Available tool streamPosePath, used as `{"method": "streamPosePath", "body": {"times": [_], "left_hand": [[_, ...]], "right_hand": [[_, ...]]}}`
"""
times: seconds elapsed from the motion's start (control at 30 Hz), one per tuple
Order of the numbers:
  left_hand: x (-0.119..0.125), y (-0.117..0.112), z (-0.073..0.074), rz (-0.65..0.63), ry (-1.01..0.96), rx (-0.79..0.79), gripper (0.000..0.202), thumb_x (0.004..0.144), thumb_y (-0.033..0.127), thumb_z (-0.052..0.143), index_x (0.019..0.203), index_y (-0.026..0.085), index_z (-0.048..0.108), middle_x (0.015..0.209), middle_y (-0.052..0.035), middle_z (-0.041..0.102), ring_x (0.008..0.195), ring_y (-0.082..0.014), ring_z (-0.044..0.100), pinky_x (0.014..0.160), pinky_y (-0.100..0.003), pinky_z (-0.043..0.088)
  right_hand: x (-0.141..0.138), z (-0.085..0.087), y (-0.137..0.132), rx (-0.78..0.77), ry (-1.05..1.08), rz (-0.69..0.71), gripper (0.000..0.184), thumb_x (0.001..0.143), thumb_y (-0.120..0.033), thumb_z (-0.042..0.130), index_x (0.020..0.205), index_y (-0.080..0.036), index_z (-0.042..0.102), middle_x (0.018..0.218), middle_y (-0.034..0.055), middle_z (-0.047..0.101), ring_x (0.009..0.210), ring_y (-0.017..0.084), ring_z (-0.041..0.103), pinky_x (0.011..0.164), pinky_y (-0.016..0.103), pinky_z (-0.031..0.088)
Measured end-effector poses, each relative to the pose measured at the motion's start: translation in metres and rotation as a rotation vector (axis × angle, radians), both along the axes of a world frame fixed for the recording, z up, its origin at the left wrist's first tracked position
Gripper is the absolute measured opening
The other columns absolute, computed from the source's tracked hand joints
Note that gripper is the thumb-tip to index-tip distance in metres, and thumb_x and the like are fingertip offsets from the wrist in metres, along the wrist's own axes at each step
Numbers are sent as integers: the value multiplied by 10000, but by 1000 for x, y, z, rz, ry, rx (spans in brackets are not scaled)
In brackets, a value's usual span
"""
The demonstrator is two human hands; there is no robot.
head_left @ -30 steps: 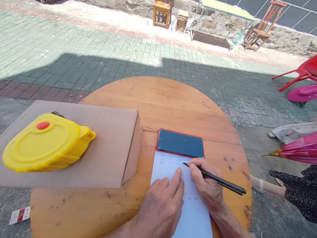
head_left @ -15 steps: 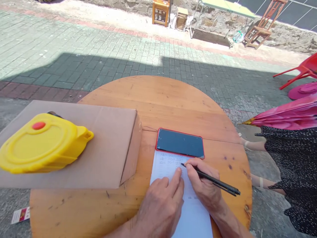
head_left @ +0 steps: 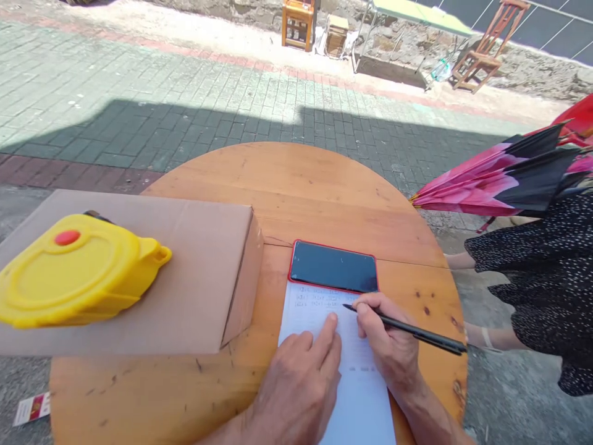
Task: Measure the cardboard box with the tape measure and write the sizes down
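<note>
My right hand [head_left: 386, 343] is closed round a black pen [head_left: 412, 332], its tip touching the top lines of a white sheet of paper [head_left: 365, 402] on the round wooden table [head_left: 296, 191]. My left hand [head_left: 301, 386] lies flat on the paper's left part, its forefinger stretched toward the pen tip. A dark phone in a red case [head_left: 333, 266] lies screen up just beyond the paper's top edge.
A cardboard box [head_left: 199, 272] fills the table's left side with a yellow tape-measure case [head_left: 74, 278] on top. A person in a black dotted dress [head_left: 542, 278] with a pink and black umbrella [head_left: 504, 176] stands close at the right. Wooden chairs [head_left: 296, 21] stand beyond the paving.
The person with the umbrella has stepped closer along the table's right side, and the umbrella has risen. My hands and pen have stayed in nearly the same place on the paper.
</note>
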State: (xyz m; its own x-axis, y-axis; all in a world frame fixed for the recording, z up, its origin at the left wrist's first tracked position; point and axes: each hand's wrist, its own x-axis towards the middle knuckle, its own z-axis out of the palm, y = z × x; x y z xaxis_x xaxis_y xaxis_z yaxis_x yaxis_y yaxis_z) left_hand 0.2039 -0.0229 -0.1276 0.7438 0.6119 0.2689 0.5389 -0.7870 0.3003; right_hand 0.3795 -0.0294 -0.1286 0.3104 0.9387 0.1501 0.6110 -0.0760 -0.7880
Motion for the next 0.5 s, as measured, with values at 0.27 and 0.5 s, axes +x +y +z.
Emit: {"method": "streamPosePath", "body": {"times": [0.27,0.5], "left_hand": [[2,-1,-1,-12,9,2,360,825,111,489,1151,78,638,1317,-154,601,670,-209,603,541,-355,520],[1,0,0,-13,6,-3,351,843,119,470,1146,73,640,1315,-155,602,661,-207,593,534,-357,517]], "right_hand": [[-5,4,3,29,-49,33,192,886,-252,512,730,-204,613,505,-60,525,443,106,511,476,213,433],[-5,4,3,34,-76,38,183,890,-243,513,748,-204,621,501,-63,519,438,105,511,488,216,441]]}}
